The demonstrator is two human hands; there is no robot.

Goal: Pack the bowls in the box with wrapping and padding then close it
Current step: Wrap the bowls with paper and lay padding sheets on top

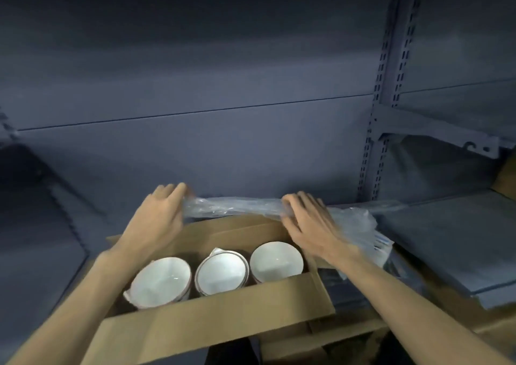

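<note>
From my seat I see three white bowls [220, 274] standing side by side in the open cardboard box [223, 317], which sits on a grey shelf [446, 241]; the near flap folds toward me and the far flap [237, 229] stands behind the bowls. A strip of clear plastic wrap [237, 207] is stretched just above the far edge of the box between both hands. My left hand [159, 216] pinches one end with its fingers curled over the film, and my right hand [307, 219] grips the other side, its fingers bent around the bunched plastic, the loose remainder trailing off to the right onto the shelf. I judge the film to be very light, limp and a little slippery, so it will sag or bunch unless kept taut; holding it at both ends, as now, seems the sensible grip. The bowls look like glazed ceramic, hard, smooth and breakable, with at least one showing a small side lug, and they stand touching or nearly touching one another, so they could chip if knocked together. I would lift any one of them by the rim with a firm hold. The wrapping appears not yet laid over them, and the box is not yet closed.
</note>
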